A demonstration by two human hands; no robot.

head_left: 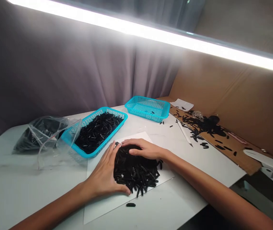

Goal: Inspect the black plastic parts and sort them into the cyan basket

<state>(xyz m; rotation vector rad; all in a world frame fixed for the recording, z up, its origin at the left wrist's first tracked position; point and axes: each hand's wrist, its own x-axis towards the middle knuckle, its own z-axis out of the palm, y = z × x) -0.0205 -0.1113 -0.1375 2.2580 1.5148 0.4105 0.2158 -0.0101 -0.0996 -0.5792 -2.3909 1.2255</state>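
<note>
A heap of small black strips (138, 174) lies on a white sheet (98, 204). My left hand (105, 174) rests along the heap's left side, thumb spread from the fingers. Across the far side of the heap curves my right hand (143, 148), its fingers stretched toward my left fingertips and its thumb apart. Both hands touch the strips without gripping any that I can see; the right palm's underside is hidden. One loose strip (130, 204) sits off the sheet's near edge. Just beyond my left hand stands a blue basket (86, 155) holding many similar black strips (100, 127).
A clear plastic bag (42, 134) with dark contents lies at the left. Farther back is a second blue basket (148, 111) with a stray strip in it. At the right are a white pen-like tool (183, 132), scattered strips on cardboard (244, 159), and a bright lamp bar (136, 28) overhead.
</note>
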